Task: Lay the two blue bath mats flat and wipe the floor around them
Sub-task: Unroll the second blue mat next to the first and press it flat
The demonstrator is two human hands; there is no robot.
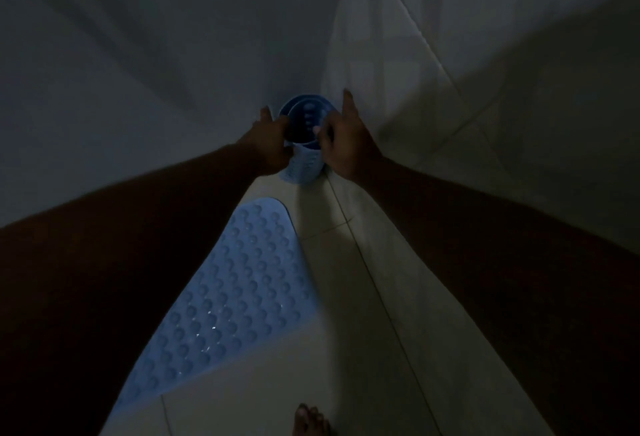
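Dim light. Flat blue mat (228,297) lies on tiled floor (346,331), near left, bumps up. Left hand (268,144) curls round the left side of the rolled blue mat (304,120), which stands upright in the far corner. Right hand (346,144) pinches the roll's right rim, forefinger raised. Bare foot (310,421) at near edge.

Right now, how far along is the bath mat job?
Done: the flat mat lies spread on the tiled floor. In hand: the rolled mat stands curled in the corner, gripped by the left hand and the right hand. Left: unroll it flat and wipe around both; no cloth is in view.
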